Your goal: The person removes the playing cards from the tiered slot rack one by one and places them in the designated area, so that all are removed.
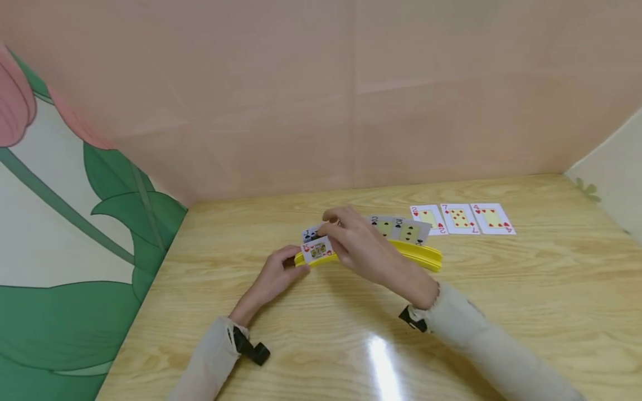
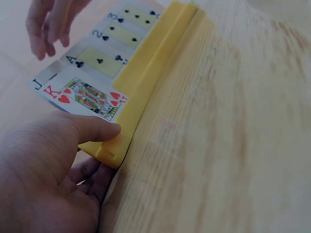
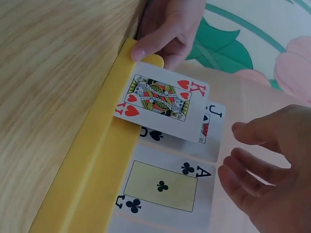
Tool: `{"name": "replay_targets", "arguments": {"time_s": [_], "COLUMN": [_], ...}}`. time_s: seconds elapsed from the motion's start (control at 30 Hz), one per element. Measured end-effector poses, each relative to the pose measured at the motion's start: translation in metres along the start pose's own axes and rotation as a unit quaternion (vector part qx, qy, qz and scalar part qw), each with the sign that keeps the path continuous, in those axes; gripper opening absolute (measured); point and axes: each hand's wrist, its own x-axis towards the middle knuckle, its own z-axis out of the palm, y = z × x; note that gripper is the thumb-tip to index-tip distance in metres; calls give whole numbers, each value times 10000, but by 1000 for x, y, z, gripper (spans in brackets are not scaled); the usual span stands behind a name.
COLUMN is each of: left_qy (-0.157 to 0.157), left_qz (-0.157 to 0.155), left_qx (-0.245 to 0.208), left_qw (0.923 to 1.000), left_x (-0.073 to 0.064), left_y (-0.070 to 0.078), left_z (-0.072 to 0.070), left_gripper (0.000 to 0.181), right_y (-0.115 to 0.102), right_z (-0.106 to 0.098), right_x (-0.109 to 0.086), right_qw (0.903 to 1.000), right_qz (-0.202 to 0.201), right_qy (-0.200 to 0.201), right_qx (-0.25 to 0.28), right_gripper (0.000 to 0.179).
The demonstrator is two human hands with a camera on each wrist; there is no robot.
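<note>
A curved yellow card holder (image 1: 421,255) stands on the table with playing cards upright in it. My left hand (image 1: 276,274) grips its left end, thumb on the front face and fingers behind. The king of hearts (image 3: 163,99) sits in the front slot beside that thumb, overlapping a jack of spades (image 3: 213,145) behind it. Further along the holder are an ace of clubs (image 3: 165,189), a two of spades (image 2: 120,36) and a three of spades (image 2: 137,18). My right hand (image 3: 277,170) hovers at the cards' upper edges, its fingers loosely bent and apart, holding nothing.
Three red cards lie face up in a row on the wooden table (image 1: 526,289), behind the holder to the right: a two of hearts (image 1: 428,219), a seven of diamonds (image 1: 458,218) and a four of hearts (image 1: 492,218). A pinkish wall covering (image 1: 301,100) rises behind the table.
</note>
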Motion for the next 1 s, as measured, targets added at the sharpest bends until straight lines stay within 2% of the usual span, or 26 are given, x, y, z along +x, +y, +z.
{"name": "replay_targets", "arguments": {"time_s": [0.1,0.17,0.47,0.77,1.0], "left_qy": [-36,-27,-22,31,50], "left_qz": [-9,-17,20,57,-43], "left_qx": [36,10,-58,-56,-25], "left_qw": [10000,10000,10000,10000,10000], "left_x": [1,3,3,4,4], "left_y": [0,-11,-12,-11,-12], "left_z": [0,0,3,4,4], "left_gripper": [34,34,31,32,30], "right_y": [-1,0,7,10,11], "right_z": [1,4,17,29,32], "right_x": [0,-1,-6,-10,-12], "right_qw": [10000,9999,9992,9969,9960], "right_qz": [-81,-93,94,212,266], "right_qy": [34,-10,-388,-757,-845], "right_qx": [-46,-67,-69,2,56], "right_gripper": [19,18,13,19,20]}}
